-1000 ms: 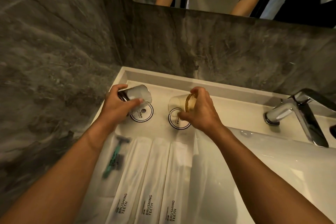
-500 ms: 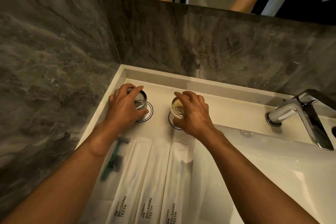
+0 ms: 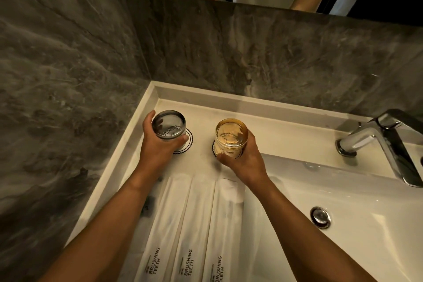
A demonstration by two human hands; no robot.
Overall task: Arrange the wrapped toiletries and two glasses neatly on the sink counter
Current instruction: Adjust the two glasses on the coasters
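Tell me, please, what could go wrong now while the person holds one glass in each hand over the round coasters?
1. The amber glass in the right hand sits near the basin edge; a slip might send it in and break it.
2. The left hand covers most of its coaster, so the grey glass may land off-centre.
3. Both forearms pass over the wrapped packets and could push them askew on withdrawing.

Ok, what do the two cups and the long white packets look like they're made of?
Grey cup in the left hand: smoky tinted glass, glossy; the fingers show through it. Amber cup in the right hand: clear golden glass, shiny rim. Packets: likely matte white paper or thin film, creased, printed "BRUSHING TEETH"; I can't tell which.
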